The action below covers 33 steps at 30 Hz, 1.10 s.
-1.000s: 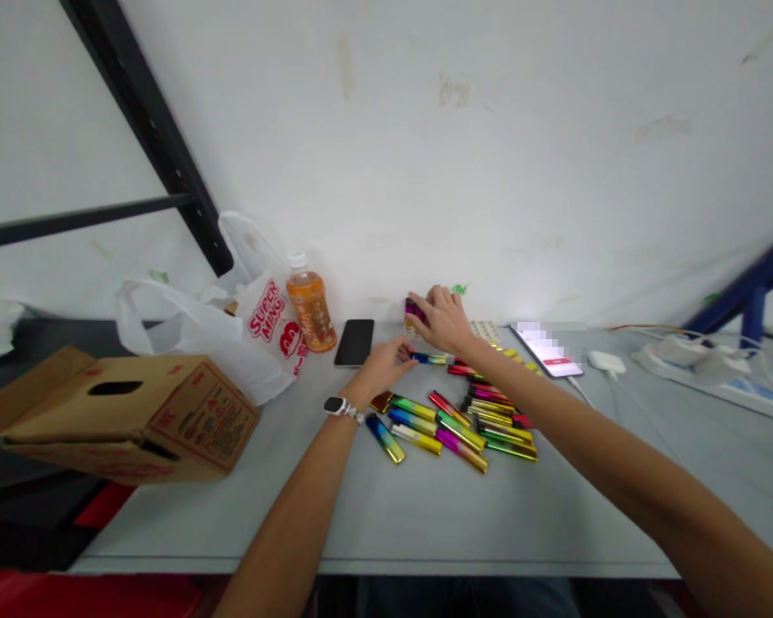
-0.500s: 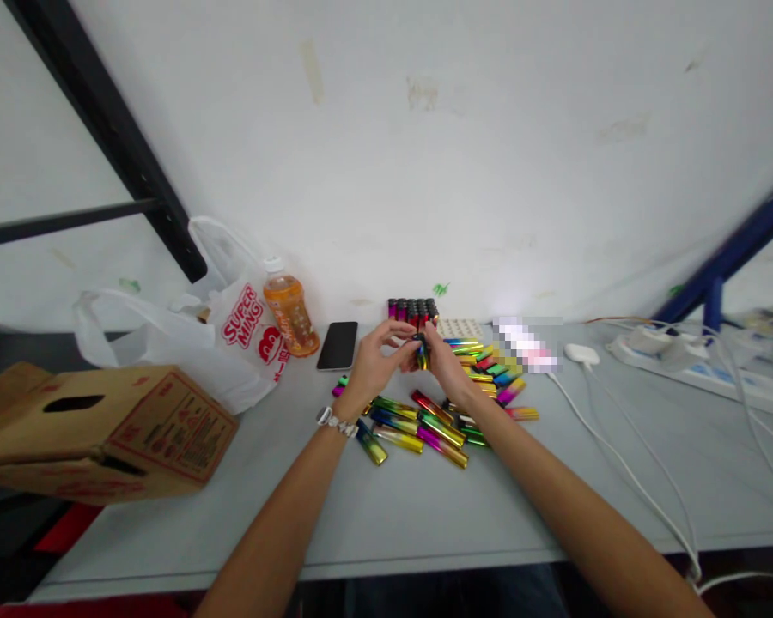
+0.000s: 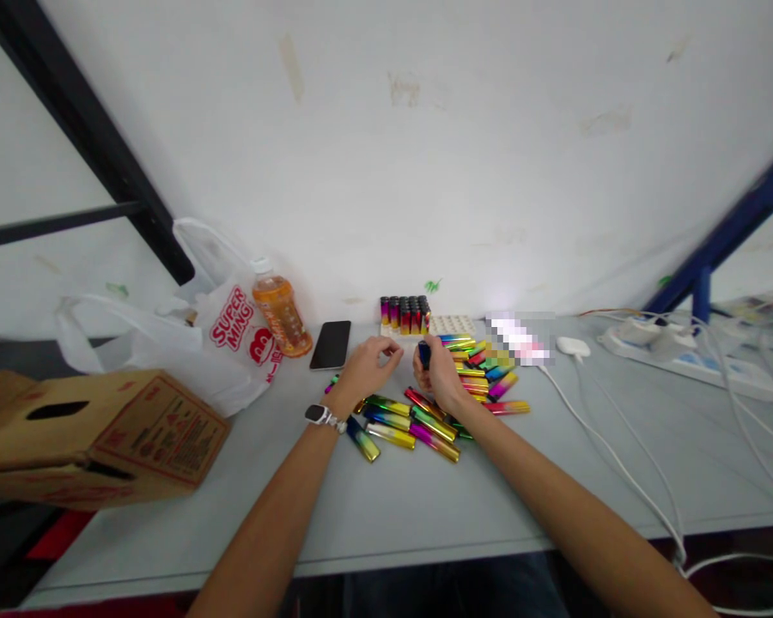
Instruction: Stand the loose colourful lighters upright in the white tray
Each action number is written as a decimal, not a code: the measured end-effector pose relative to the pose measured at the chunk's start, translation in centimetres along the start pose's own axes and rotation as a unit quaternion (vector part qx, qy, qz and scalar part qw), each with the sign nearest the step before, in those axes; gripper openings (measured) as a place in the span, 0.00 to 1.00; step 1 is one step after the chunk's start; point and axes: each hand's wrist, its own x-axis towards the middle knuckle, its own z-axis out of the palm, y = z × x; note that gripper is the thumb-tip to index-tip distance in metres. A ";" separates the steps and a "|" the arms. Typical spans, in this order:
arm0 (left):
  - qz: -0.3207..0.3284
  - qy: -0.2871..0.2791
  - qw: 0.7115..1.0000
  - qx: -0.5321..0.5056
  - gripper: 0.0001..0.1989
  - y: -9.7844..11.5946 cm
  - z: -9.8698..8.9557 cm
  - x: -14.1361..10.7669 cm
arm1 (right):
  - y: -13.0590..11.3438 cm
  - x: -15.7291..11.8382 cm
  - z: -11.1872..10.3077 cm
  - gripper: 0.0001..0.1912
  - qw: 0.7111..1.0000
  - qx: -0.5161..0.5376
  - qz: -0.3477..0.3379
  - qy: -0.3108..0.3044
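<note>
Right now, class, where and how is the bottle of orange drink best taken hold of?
Probably around the middle of its body, coming from its front right. The bottle is tall and roughly cylindrical, with only a small cap on top. The plastic bag crowds its left and the wall stands behind, while the phone on its right lies flat.

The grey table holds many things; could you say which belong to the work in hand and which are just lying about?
Seemingly in use: dark piece in right hand, loose shiny pieces, upright black-topped pieces, white tray.
Likely lying about: cardboard box, plastic bag, drink bottle, black phone, lit screen, charger, power strip.
</note>
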 end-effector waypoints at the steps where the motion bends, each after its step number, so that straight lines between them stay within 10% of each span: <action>1: -0.005 -0.012 1.000 0.005 0.10 -0.2 0.2 -0.1 | 0.1 0.1 0.0 0.26 1.000 -0.004 -0.010 0.007; 25: -0.029 -0.065 0.997 0.037 0.11 0.0 0.8 -0.4 | 0.3 -0.1 -0.2 0.28 1.000 -0.017 -0.007 -0.003; 33: -0.037 -0.136 0.990 0.017 0.05 0.4 -2.1 -0.5 | 0.0 0.0 -0.2 0.30 0.997 0.040 -0.010 -0.058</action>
